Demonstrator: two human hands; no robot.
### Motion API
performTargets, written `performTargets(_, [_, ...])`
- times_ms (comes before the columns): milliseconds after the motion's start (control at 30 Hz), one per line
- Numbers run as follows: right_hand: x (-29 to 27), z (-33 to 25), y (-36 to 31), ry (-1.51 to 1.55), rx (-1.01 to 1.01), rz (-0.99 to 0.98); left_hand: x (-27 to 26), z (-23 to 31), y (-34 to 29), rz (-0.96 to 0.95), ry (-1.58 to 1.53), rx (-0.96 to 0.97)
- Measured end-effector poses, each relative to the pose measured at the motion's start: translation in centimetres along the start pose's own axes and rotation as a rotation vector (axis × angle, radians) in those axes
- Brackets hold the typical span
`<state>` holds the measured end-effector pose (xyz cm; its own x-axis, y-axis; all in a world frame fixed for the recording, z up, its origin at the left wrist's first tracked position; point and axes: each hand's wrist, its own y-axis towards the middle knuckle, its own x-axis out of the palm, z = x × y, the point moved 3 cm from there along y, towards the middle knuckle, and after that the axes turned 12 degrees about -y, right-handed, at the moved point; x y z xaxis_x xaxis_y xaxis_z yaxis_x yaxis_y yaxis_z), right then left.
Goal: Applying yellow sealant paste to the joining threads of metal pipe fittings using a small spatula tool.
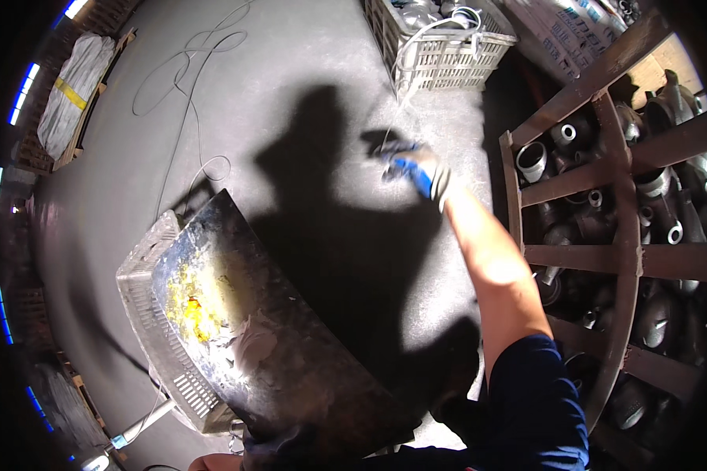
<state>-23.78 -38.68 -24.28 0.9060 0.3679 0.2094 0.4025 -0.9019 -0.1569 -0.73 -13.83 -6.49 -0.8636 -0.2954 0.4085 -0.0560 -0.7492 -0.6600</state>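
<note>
My right hand (pixel 418 171), in a blue and grey glove, reaches far forward over the grey floor. Its fingers are smeared by motion. A thin cord (pixel 394 107) comes down from the crate toward it; whether the hand holds the cord I cannot tell. Of my left arm (pixel 216 462) only a bit shows at the bottom edge, and the hand is out of sight. In front of me a dark, stained board (pixel 287 326) lies tilted across a grey plastic crate (pixel 144 271). On the board are a yellow smear (pixel 196 314) and a pale, soft-looking lump (pixel 254 345).
A light slatted crate (pixel 456 59) with shiny metal parts and a white cable stands far ahead. On the right, a brown metal frame bin (pixel 624 204) holds several dark metal castings. A loose cable (pixel 187 86) trails over the floor. A wrapped bundle (pixel 75 98) lies at far left.
</note>
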Motion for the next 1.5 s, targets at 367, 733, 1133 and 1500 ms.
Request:
performTargets(367, [12.8,-12.7,-19.6,0.065,-0.296,-0.392,0.9,-1.2,-3.1,-0.091,-0.182,-0.070])
performTargets(733, [12.9,-26.5,-20.2,-0.851,-0.917,0.471,1.0,-1.9,-10.1,-0.157,-0.361,-0.099])
performTargets(1133, [17.2,-10.9,-31.9,1.097,-0.194,-0.009,1.4,-2.2,-18.6,-0.303,-0.314,-0.001])
performTargets(1500, [17.1,-13.9,-34.2,0.947,-0.100,0.346,-0.3,-5.7,-16.8,-0.596,-0.591,0.222])
